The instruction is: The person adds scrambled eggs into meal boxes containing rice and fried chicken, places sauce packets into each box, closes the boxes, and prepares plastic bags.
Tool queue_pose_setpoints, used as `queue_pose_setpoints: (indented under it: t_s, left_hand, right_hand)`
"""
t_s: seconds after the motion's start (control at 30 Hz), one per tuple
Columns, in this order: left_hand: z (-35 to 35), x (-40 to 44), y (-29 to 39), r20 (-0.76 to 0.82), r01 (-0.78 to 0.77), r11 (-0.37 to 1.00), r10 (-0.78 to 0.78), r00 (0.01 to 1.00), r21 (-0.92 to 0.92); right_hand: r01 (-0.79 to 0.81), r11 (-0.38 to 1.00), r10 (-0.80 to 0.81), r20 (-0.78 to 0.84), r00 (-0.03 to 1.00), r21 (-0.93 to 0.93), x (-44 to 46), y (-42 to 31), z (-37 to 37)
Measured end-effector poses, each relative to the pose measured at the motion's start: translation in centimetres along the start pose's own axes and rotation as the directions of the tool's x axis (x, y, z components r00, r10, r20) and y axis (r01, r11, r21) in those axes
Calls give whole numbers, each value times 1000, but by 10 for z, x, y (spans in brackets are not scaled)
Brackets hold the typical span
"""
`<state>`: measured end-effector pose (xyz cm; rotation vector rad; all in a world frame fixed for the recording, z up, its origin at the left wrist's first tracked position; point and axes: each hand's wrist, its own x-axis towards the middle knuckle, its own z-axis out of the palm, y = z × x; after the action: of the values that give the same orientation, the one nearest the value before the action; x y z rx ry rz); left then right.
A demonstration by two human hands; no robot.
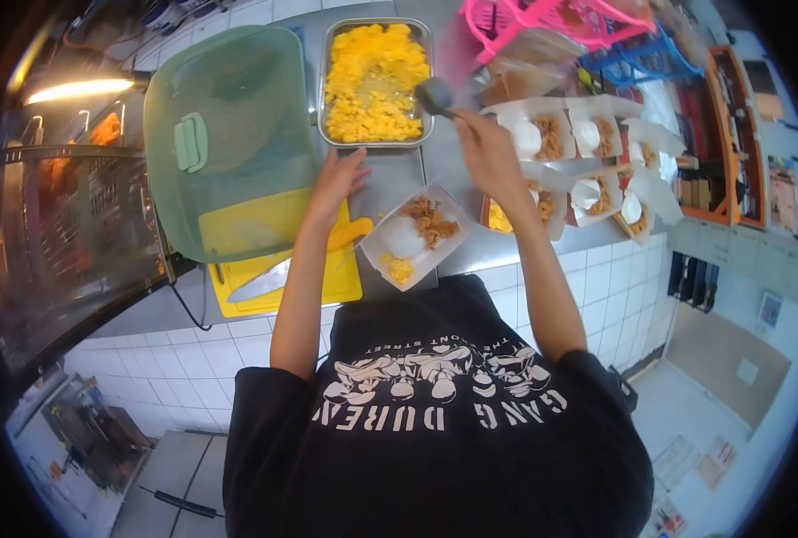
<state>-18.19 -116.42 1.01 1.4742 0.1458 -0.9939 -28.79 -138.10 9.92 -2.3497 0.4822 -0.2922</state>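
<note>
Spoon (pixel 434 95) is gripped in my right hand (pixel 487 148) at the tray's (pixel 377 146) right rim. My left hand (pixel 336 186), loosely open, is by its near rim; a food box (pixel 431 264) lies nearer.

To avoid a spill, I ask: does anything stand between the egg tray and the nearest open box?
Nothing visible blocks the way from tray to box: bare counter lies between. The left hand is only at that gap's left side.

We had both bare arms (pixel 299 296) out in front of us. Our left hand (pixel 334 185) was open, with its fingers (pixel 353 161) a bit apart. Our right hand (pixel 489 151) was curled in a grip, and it reached farther forward than the left.
</note>
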Motion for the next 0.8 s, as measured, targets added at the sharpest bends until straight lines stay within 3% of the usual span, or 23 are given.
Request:
queue_pose_setpoints:
  t_s: [0.07, 0.1, 0.17, 0.3, 0.4, 0.47, 0.6, 0.67, 0.7, 0.77, 0.8]
  left_hand:
    - [-1, 12, 0, 12, -12, 1000, 12, 1000, -12]
    - [-2, 14, -3, 34, -8, 1000, 8, 999, -13]
    - [-1, 14, -2, 11, -36, 998, 36, 999, -42]
    - [0, 16, -3, -61, -41, 995, 35, 998, -91]
    - [-1, 12, -2, -40, -88, 995, 86, 996, -46]
    - [-2, 16, -4, -40, -49, 997, 47, 998, -55]
    - [-5, 13, 1, -11, -44, 998, 43, 999, -54]
    - [-9, 11, 0, 6, -68, 997, 68, 998, -39]
    - [-11, 10, 0, 25, -98, 995, 99, 995, -25]
    - [-13, 0, -3, -7, -112, 993, 112, 994, -28]
    - [-13, -6, -3, -33, -132, 991, 131, 991, -29]
  right_hand:
    - [143, 968, -108, 169, 980, -208, 45, 10, 36]
    - [160, 965, -123, 181, 976, -209, 60, 12, 49]
    - [173, 848, 26, 366, 930, -500, 82, 11, 71]
    - [181, 852, 47, 415, 909, -492, 98, 16, 105]
    - [186, 914, -19, 420, 907, -360, 109, 22, 115]
    - [132, 982, -57, 451, 891, -137, 113, 21, 114]
    - [56, 998, -56, 399, 915, 13, 121, 42, 124]
    - [-186, 980, 144, 410, 901, 64, 124, 48, 118]
    - [-187, 980, 144, 411, 900, 65, 123, 46, 111]
    - [-462, 853, 345, 401, 849, 245, 115, 37, 94]
    - [-464, 851, 347, 400, 848, 247, 115, 39, 85]
